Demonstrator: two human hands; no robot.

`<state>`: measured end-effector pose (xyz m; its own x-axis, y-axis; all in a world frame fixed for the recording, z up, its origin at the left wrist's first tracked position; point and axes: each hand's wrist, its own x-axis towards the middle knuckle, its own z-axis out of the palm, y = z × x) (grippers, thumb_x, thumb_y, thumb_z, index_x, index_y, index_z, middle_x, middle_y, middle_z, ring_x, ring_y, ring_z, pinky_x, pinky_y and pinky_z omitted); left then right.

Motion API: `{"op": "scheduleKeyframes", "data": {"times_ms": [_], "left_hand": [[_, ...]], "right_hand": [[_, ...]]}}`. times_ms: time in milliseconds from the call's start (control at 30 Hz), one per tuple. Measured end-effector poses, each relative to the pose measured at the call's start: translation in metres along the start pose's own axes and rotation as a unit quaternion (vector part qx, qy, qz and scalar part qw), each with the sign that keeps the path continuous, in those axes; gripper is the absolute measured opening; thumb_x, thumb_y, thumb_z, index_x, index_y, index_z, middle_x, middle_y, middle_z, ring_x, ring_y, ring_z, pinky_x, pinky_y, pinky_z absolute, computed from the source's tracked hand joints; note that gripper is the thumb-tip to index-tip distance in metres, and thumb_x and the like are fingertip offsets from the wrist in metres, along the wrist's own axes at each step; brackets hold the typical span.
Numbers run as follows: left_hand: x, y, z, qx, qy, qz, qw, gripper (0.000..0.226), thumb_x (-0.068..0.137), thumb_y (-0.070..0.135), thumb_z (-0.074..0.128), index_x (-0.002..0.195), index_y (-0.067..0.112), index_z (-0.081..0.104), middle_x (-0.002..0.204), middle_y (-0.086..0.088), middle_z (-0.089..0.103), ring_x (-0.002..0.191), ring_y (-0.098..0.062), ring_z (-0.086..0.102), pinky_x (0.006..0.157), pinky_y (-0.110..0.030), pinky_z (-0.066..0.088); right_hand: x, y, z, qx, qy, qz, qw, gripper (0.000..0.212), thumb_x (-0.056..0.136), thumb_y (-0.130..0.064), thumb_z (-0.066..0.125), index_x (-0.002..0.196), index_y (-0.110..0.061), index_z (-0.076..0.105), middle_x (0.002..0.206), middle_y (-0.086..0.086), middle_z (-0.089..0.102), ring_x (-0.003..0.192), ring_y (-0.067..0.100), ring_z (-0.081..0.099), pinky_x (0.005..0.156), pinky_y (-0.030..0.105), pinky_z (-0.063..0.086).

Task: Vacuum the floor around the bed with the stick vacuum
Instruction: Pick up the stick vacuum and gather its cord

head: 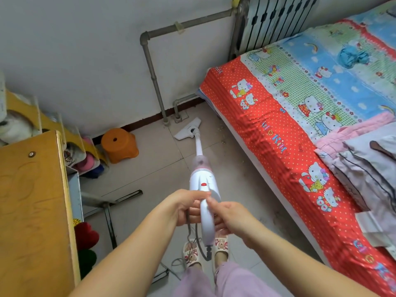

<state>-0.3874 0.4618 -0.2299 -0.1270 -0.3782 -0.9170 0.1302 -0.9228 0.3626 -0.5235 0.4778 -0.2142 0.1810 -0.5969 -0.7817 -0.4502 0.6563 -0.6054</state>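
Both hands grip the handle of the vacuum (204, 183): the left hand (186, 205) curls round it from the left side, and the right hand (230, 217) wraps it from the right, fingers folded over the white grip. The cord (198, 239) hangs from the handle's end down toward the person's slippers (190, 252).

The vacuum slopes forward and away, and its head (188, 129) lies flat on the floor (154, 159) near the far wall, close to the pipes (153, 76) and just off the corner of the bed (278, 129). The head is turned at an angle, one end toward the wall.

As to progress, this looks like an early or middle stage. Small crumbs or debris (222, 133) show on the floor along the bed's edge, just right of the head, so that strip appears not yet cleaned. The long run of floor beside the bed, from the head back toward the person's feet, shows no clear sign either way; I cannot tell whether it is done. The other sides of the bed are out of view.

An orange stool (120, 144) stands by the wall to the left, well apart from the head, and a wooden desk (32, 200) fills the left foreground. Floor around the stool may also remain.
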Motion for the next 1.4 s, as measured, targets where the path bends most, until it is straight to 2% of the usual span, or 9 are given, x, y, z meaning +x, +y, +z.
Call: {"op": "scheduleKeyframes", "data": {"times_ms": [133,233,333,467,700,833,1033,1200,1400], "left_hand": [[0.002,-0.007,0.002,-0.022,0.012,0.001,1.0,0.015,0.092,0.014,0.058,0.095,-0.001,0.056,0.065,-0.015,0.066,0.044,-0.017,0.064,0.045,-0.024,0.054],[0.003,-0.013,0.007,-0.028,0.007,0.005,1.0,0.012,0.092,0.012,0.057,0.094,0.0,0.058,0.057,-0.012,0.068,0.045,-0.017,0.066,0.042,-0.024,0.053],[0.005,-0.016,0.01,-0.022,0.01,0.017,1.0,0.028,0.091,0.012,0.059,0.113,-0.004,0.056,0.064,-0.014,0.069,0.047,-0.019,0.067,0.043,-0.025,0.051],[0.006,-0.016,0.012,-0.027,0.015,0.021,0.999,0.037,0.089,0.012,0.061,0.121,-0.006,0.053,0.079,-0.02,0.069,0.047,-0.02,0.067,0.046,-0.027,0.055],[0.0,-0.012,0.012,-0.076,0.005,0.028,0.997,0.027,0.09,0.006,0.059,0.113,-0.007,0.053,0.064,-0.016,0.07,0.045,-0.021,0.066,0.045,-0.028,0.056],[0.004,-0.009,0.014,-0.084,0.003,0.038,0.996,0.021,0.09,0.007,0.06,0.107,-0.004,0.053,0.063,-0.017,0.068,0.045,-0.023,0.066,0.045,-0.029,0.056],[0.007,-0.008,0.014,-0.08,-0.02,0.047,0.995,0.007,0.09,0.01,0.06,0.09,0.004,0.057,0.075,-0.017,0.065,0.057,-0.023,0.066,0.059,-0.034,0.058],[0.006,-0.002,0.019,0.006,-0.019,0.058,0.998,0.018,0.093,0.012,0.049,0.075,0.01,0.049,0.04,0.002,0.045,0.029,-0.01,0.043,0.034,-0.017,0.039],[0.006,0.012,0.007,0.174,0.036,0.081,0.981,0.039,0.096,0.039,0.043,0.071,0.012,0.056,0.058,0.0,0.033,0.042,-0.011,0.027,0.04,-0.017,0.026]], "right_hand": [[0.03,-0.013,-0.017,-0.052,0.109,0.041,0.992,0.056,0.095,-0.056,0.033,0.073,-0.013,0.061,0.077,0.005,0.064,0.073,0.02,0.061,0.07,0.03,0.048],[0.042,-0.022,-0.012,0.024,-0.01,0.168,0.986,0.062,0.091,-0.063,0.035,0.083,-0.007,0.062,0.068,0.006,0.06,0.061,0.018,0.057,0.064,0.027,0.048],[0.053,-0.023,0.001,0.07,-0.038,0.207,0.975,0.05,0.092,-0.058,0.041,0.084,-0.013,0.063,0.074,0.008,0.065,0.064,0.021,0.061,0.064,0.027,0.051],[0.062,-0.018,0.009,0.108,-0.021,0.235,0.966,0.044,0.091,-0.048,0.05,0.078,-0.009,0.065,0.074,0.01,0.069,0.078,0.028,0.065,0.094,0.036,0.052],[0.064,-0.02,0.011,0.124,0.009,0.22,0.967,0.032,0.089,-0.038,0.054,0.079,-0.007,0.061,0.056,0.008,0.066,0.058,0.024,0.061,0.063,0.026,0.048],[0.062,-0.023,0.01,0.151,0.01,0.2,0.968,0.034,0.09,-0.038,0.054,0.081,-0.006,0.061,0.062,0.012,0.068,0.064,0.028,0.063,0.086,0.04,0.053],[0.046,-0.021,0.005,0.171,0.001,0.144,0.975,0.041,0.092,-0.05,0.05,0.086,-0.013,0.064,0.076,0.013,0.071,0.074,0.031,0.068,0.087,0.044,0.055],[0.029,-0.023,0.008,0.241,-0.049,0.152,0.957,0.053,0.091,-0.057,0.046,0.093,-0.007,0.063,0.053,0.007,0.06,0.042,0.02,0.057,0.055,0.027,0.05],[0.025,-0.024,-0.007,0.219,-0.046,0.149,0.963,0.05,0.087,-0.055,0.055,0.091,-0.007,0.062,0.073,0.011,0.063,0.051,0.02,0.065,0.047,0.025,0.053]]}}
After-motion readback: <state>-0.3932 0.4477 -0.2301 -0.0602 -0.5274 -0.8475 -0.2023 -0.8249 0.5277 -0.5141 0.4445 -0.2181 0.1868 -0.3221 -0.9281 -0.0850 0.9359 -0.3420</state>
